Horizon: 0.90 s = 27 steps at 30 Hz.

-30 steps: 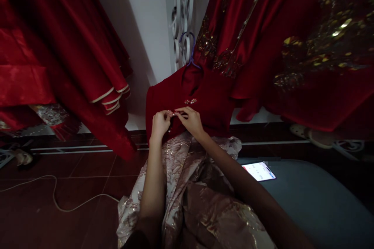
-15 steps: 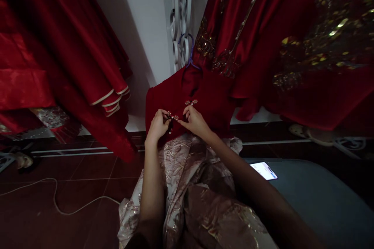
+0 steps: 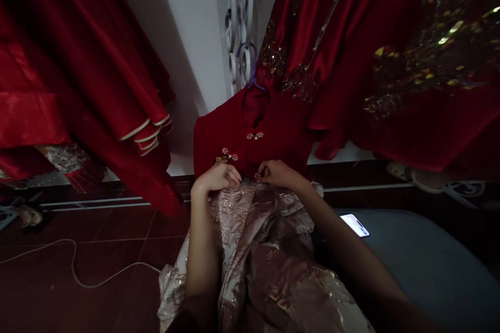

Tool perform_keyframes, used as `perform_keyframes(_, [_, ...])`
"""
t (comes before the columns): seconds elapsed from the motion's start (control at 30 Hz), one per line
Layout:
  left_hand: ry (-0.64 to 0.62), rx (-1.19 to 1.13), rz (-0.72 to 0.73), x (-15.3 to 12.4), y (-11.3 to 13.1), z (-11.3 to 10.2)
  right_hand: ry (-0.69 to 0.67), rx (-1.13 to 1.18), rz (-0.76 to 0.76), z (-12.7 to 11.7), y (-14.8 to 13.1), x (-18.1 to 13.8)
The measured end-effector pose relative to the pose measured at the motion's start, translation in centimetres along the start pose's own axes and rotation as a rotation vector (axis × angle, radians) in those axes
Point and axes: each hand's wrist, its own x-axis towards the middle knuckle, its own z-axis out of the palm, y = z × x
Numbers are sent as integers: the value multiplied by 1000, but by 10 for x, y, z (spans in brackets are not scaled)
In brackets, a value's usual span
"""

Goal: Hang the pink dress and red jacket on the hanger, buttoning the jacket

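In front of me a red sleeveless top [image 3: 219, 132] hangs on a purple hanger [image 3: 254, 70], its front partly open below the neck. A beaded flower clasp [image 3: 254, 136] spans the opening near the collar. Another beaded clasp [image 3: 228, 155] sits lower on the left panel, just above my left hand [image 3: 217, 177]. That hand's fingers curl down on the garment's lower front edge; its thumb is hidden. My right hand [image 3: 278, 173] is closed in a pinch at the right panel's edge, on a small beaded clasp [image 3: 257, 176] that shows beside the fingertips.
A shiny pinkish brocade cloth [image 3: 238, 218] spreads below the top, under my forearms. Red garments [image 3: 128, 78] hang at the left, and sequinned red ones [image 3: 351, 73] at the right. A lit phone [image 3: 354, 225] lies on a grey seat [image 3: 422, 260]. A white cable [image 3: 84, 285] crosses the tiled floor.
Both hands have moved down the front of the top, away from the middle clasp on the left panel. My right hand has shifted right and now pinches at a lower clasp.
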Motion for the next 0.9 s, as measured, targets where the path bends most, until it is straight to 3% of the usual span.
perform_keyframes(0.1, [4, 1, -27, 0, 0, 2, 42, -19, -29, 9, 2, 5])
perform_keyframes(0.33, [357, 155, -23, -3, -18, -14, 79, 86, -9, -8, -1, 2])
perform_keyframes(0.57, [239, 125, 27, 2, -24, -15, -198, 691, -67, -42, -34, -19])
perform_keyframes(0.7, [177, 188, 28, 5, -18, -13, -94, 796, -47, -24, -46, -12])
perform_keyframes(0.9, [258, 255, 26, 6, -16, -9, 178, 641, -38, 27, -49, 6])
